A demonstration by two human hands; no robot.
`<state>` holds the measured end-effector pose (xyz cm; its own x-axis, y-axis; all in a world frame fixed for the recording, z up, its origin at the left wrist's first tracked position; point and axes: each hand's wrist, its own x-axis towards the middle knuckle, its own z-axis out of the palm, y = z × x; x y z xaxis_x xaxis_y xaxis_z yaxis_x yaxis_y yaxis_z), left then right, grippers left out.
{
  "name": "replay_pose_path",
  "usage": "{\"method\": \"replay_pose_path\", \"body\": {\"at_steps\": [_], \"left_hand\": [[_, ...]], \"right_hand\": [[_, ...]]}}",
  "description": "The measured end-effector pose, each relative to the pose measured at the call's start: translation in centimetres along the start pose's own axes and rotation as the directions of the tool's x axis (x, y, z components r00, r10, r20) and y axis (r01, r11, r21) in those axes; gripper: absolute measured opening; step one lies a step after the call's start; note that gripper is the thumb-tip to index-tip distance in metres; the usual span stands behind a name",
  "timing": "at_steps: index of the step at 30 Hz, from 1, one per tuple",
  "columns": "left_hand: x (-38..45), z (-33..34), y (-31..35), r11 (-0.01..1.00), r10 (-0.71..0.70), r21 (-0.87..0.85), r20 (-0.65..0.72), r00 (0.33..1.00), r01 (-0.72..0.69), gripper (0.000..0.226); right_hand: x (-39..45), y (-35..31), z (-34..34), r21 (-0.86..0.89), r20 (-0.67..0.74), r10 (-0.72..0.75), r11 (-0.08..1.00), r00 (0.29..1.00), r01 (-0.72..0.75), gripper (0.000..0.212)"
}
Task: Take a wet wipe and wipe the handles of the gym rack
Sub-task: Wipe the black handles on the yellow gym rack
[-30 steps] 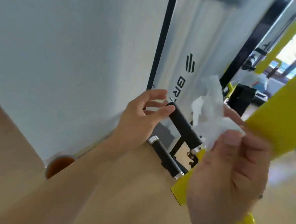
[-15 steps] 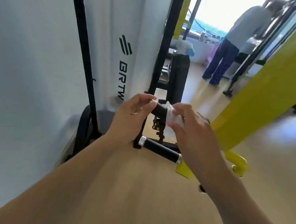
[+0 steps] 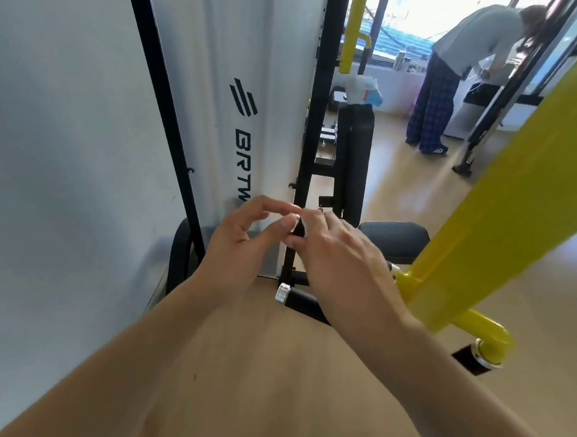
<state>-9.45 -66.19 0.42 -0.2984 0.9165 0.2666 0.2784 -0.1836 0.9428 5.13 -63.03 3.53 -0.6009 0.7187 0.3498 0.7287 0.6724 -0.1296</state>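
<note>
The upper black handle [image 3: 299, 226] of the gym rack juts out from the yellow arm [image 3: 506, 213], and only its chrome-capped end shows. My left hand [image 3: 244, 242] pinches that end between thumb and fingers. My right hand [image 3: 342, 259] is wrapped over the rest of the handle. The wet wipe it held a moment ago is hidden under the palm. Just below, the lower black handle [image 3: 297, 299] with a chrome cap stands bare. A third short handle [image 3: 468, 362] hangs from the yellow tube at lower right.
A white panel [image 3: 81, 135] with black lettering and black uprights [image 3: 316, 118] fills the left. A black padded seat [image 3: 398, 234] sits behind my right hand. A person [image 3: 461, 70] bends over by the window at the back right. Wooden floor lies below.
My right hand brought the wipe down onto the upper handle and closed over it, hiding the wipe. My left hand stayed at the handle's end. The view swung right and down.
</note>
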Motion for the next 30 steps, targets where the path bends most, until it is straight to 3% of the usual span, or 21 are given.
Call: {"method": "replay_pose_path", "body": {"at_steps": [3,5,7,9,12,15,19,22,25,30], "left_hand": [[0.2,-0.2,-0.6,0.998,0.062,0.007,0.029,0.998,-0.062,0.018],[0.4,-0.3,-1.2,0.996,0.091,0.003,0.046,0.995,-0.091,0.019],[0.5,-0.4,-1.7,0.995,0.096,-0.024,0.073,0.993,-0.094,0.023],[0.5,-0.6,-2.0,0.994,0.100,-0.050,0.100,0.990,-0.096,0.024],[0.7,-1.0,-2.0,0.989,0.136,-0.072,0.123,0.983,-0.128,0.024],[0.9,-1.4,-1.8,0.980,0.195,-0.067,0.164,0.967,-0.186,0.024],[1.1,-1.5,-1.8,0.978,0.206,-0.066,0.207,0.956,-0.197,0.018],[1.2,-1.3,-1.8,0.967,0.245,0.014,0.209,0.947,-0.253,0.015],[1.0,-1.0,-1.8,0.970,0.236,0.016,0.193,0.952,-0.244,0.013],[1.0,-1.2,-1.9,0.967,0.256,-0.031,0.158,0.954,-0.254,0.005]], "right_hand": [[-2.0,1.1,-1.4,-0.065,0.159,0.042,0.997,0.986,-0.032,0.058],[-4.0,1.5,-2.4,-0.236,0.138,0.066,0.971,0.988,-0.032,0.063],[-5.3,1.4,-2.3,-0.334,0.015,0.038,0.942,0.999,-0.031,0.057],[-5.4,1.3,-1.9,-0.282,-0.053,0.030,0.958,0.998,-0.044,0.047],[-3.5,0.3,-2.0,-0.060,-0.159,0.095,0.993,0.983,-0.106,0.047],[-1.7,-1.4,-1.0,0.022,-0.222,0.074,0.997,0.972,-0.071,0.041],[-2.3,-2.4,-0.1,-0.198,-0.201,0.143,0.963,0.969,-0.183,0.050],[-4.3,-0.8,-0.4,-0.374,-0.147,0.266,0.877,0.953,-0.303,0.048],[-5.3,0.1,-0.1,-0.494,-0.154,0.278,0.809,0.948,-0.318,0.040],[-3.1,-1.6,0.6,-0.384,-0.147,0.202,0.890,0.968,-0.244,0.041]]}}
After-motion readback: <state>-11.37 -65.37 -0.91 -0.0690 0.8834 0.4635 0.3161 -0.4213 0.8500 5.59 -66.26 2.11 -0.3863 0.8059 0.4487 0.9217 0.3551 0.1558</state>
